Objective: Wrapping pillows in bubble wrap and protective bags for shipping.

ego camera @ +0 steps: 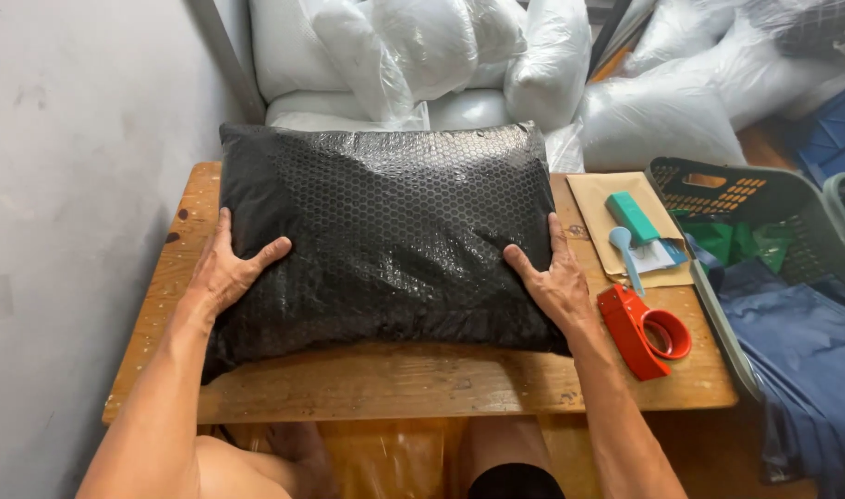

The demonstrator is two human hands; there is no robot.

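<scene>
A bare grey wall ran along the left, and a low wooden table (413,383) stood pushed against it, with white plastic-wrapped bundles (459,55) heaped behind and to the right. Across most of the tabletop lay a plump black bubble-wrap parcel (385,231), its long side facing the person, its rear edge reaching the back of the table so that only a strip of wood showed at the front.

The left hand (226,268) lay flat on the parcel's left end, fingers spread, thumb angled inward; the right hand (553,277) mirrored it on the right end. Both were open and pressing down, well apart, not gripping anything, a hold that seemed meant to flatten the soft package and keep it square on the table.

Just beside the right hand lay a red tape dispenser (646,331), near enough to reach without shifting. Behind it a tan envelope (593,199) carried a teal box (632,217) and a pale blue spoon-shaped tool (626,254). At the far right a green laundry basket (773,199) held green and navy cloth (801,342).
</scene>
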